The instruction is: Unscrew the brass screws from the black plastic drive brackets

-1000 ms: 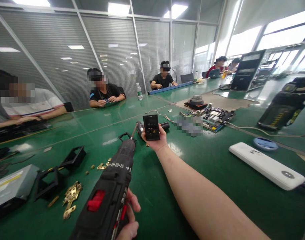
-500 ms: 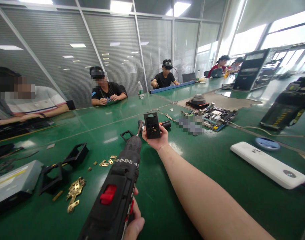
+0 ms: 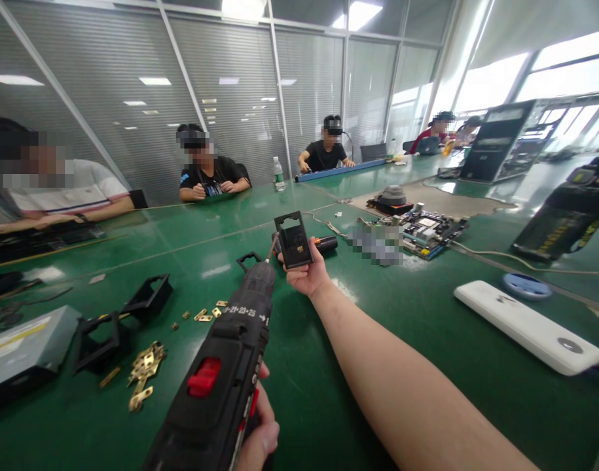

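My left hand (image 3: 262,425) is wrapped round a black cordless drill (image 3: 230,340) with a red switch on top. Its bit points away from me and up, close to the left edge of a small black rectangular plastic housing (image 3: 295,239); whether they touch, I cannot tell. Palm up, my right hand (image 3: 309,275) grips that housing by its lower end and tilts its open face towards me. A small brass piece (image 3: 300,248) shows inside it. Behind the housing lies a black cylindrical tool (image 3: 326,246) with an orange band, partly hidden.
Left of the drill are loose brass plates (image 3: 145,369), black square frames (image 3: 149,294) and a grey metal drive (image 3: 29,353). To the right lie a circuit board (image 3: 429,226), a white power strip (image 3: 527,324) and a black bag-like object (image 3: 564,209). Several people sit across the green table (image 3: 309,392).
The housing has tilted, its top leaning left and its lower end shifting slightly right. My drill has moved a little left, still in my left hand.
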`<action>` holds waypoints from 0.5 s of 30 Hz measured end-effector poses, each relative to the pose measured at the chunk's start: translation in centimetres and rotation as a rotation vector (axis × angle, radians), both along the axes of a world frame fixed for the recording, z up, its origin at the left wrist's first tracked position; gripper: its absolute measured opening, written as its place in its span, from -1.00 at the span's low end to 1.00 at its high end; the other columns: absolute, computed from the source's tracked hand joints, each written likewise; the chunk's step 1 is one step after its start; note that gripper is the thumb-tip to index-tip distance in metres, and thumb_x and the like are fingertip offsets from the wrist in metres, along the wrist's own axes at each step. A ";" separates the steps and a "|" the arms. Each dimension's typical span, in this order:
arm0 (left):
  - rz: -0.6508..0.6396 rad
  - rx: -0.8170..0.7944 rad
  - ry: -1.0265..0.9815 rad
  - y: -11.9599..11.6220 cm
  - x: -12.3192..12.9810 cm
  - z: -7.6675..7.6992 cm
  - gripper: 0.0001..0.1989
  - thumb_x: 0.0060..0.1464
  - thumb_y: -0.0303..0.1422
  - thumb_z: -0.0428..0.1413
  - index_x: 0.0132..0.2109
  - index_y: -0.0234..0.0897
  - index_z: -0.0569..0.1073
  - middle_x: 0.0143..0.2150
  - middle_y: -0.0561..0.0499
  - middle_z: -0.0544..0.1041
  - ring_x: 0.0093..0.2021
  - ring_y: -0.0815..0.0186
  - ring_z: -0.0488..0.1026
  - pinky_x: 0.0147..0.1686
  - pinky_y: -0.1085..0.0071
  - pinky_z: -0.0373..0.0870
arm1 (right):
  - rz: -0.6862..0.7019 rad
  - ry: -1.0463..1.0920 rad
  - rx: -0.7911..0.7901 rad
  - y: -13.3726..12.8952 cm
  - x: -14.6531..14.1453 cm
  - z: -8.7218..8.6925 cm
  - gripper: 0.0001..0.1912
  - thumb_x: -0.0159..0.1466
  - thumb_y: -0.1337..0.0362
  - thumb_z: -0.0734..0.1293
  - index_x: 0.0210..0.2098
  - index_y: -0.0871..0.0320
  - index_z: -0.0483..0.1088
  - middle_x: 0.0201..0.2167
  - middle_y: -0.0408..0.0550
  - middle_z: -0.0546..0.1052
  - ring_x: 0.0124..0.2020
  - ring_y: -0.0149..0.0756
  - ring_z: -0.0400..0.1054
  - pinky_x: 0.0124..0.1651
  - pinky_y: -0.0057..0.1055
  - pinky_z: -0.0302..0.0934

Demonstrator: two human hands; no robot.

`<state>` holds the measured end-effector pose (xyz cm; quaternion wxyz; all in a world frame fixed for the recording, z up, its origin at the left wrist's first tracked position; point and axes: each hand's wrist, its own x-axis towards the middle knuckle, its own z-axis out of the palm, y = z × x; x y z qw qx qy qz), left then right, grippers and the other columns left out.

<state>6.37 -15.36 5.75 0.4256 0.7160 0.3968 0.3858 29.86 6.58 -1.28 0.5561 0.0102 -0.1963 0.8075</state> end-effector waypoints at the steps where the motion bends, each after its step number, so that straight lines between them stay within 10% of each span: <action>1: -0.007 -0.008 -0.004 0.0 0.0 0.0 -0.88 0.07 -0.38 0.23 -0.21 -0.14 0.47 -0.55 0.13 0.48 -0.55 0.28 0.49 -0.44 0.38 0.49 | -0.019 0.008 0.000 0.1 0.0 -0.1 -0.41 0.50 -0.22 0.11 -0.07 0.19 0.41 -0.33 -0.05 0.57 -0.64 -0.53 0.11 -0.69 -0.61 -0.03; 10: -0.023 -0.035 -0.016 -0.2 0.0 -0.3 -0.90 0.18 -0.32 0.19 -0.14 -0.14 0.49 -0.56 0.14 0.45 -0.56 0.29 0.49 -0.44 0.41 0.49 | 0.014 -0.026 0.049 -0.1 -0.1 -0.3 -0.48 0.46 -0.16 0.25 -0.09 0.23 0.42 -0.34 -0.07 0.51 -0.62 -0.57 0.19 -0.73 -0.66 -0.15; 15: 0.031 -0.030 -0.061 -0.4 0.3 -2.1 -0.89 0.22 -0.28 0.15 -0.12 -0.13 0.52 -0.56 0.14 0.41 -0.61 0.35 0.43 -0.51 0.45 0.44 | 0.023 -0.047 0.083 0.1 -0.4 -0.3 -0.54 0.48 -0.08 0.31 0.01 0.24 0.44 -0.24 -0.05 0.55 -0.54 -0.52 0.31 -0.64 -0.63 0.11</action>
